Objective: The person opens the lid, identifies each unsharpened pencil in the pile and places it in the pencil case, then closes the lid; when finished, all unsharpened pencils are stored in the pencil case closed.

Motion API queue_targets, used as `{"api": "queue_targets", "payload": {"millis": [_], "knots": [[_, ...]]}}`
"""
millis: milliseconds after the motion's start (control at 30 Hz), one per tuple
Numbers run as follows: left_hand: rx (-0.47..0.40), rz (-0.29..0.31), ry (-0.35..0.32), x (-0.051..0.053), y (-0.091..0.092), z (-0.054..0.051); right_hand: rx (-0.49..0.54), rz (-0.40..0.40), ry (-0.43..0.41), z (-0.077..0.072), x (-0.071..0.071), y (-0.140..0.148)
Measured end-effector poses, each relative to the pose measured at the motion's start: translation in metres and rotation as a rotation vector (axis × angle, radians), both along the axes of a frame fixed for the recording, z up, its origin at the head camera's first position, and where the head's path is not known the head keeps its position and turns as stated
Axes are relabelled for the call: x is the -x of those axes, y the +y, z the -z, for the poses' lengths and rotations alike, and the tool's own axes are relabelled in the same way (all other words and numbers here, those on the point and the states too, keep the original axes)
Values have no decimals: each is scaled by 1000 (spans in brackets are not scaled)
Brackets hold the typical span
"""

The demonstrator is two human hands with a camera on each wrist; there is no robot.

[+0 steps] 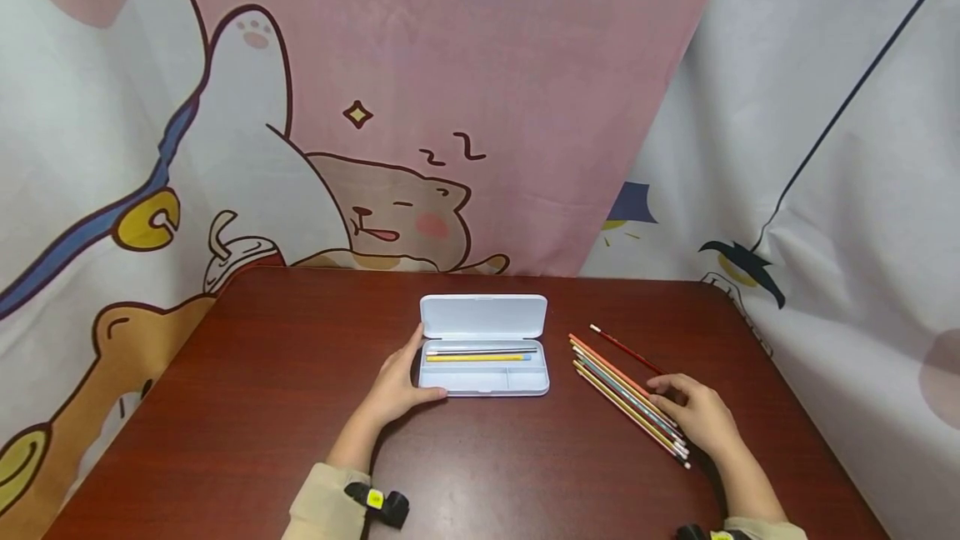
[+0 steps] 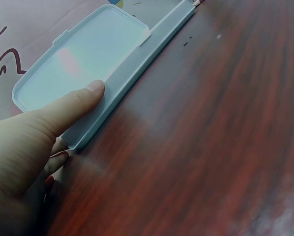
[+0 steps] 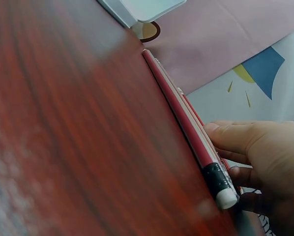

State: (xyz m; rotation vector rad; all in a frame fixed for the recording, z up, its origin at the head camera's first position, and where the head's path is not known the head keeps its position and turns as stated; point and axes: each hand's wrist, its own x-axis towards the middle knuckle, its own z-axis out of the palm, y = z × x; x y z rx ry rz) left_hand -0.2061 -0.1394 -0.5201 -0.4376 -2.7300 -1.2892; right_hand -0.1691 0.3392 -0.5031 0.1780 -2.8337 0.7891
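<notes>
A white pencil case (image 1: 483, 382) lies with its lid (image 1: 483, 317) raised. In its long compartment are a yellow pencil (image 1: 476, 358) and a dark, thin pencil (image 1: 480, 351). My left hand (image 1: 393, 382) grips the case's left end, thumb (image 2: 83, 101) on the front wall and the other fingers round the side. To the right, several pencils (image 1: 626, 398) lie side by side in a slanted bundle. My right hand (image 1: 701, 411) is at the bundle's far side, thumb and fingertips pinching a red pencil (image 1: 626, 346); its near end is hidden by the hand.
The dark red-brown table (image 1: 480, 465) carries the case and pencils. Behind it hangs a patterned cloth (image 1: 525, 107) with cartoon animals, and more cloth hangs along the right side.
</notes>
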Motion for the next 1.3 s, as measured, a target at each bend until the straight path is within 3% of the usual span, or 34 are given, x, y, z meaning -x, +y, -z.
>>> {"api": "queue_targets", "payload": {"millis": [267, 667, 800, 1300], "knots": [[4, -12, -25, 0, 0, -1, 6, 8, -36, 3, 0, 1], [0, -13, -10, 0, 0, -1, -4, 40, -3, 3, 0, -3], [0, -4, 9, 0, -1, 0, -1, 40, 58, 3, 0, -3], [-5, -12, -23, 0, 0, -1, 33, 71, 261, -4, -4, -5]]}}
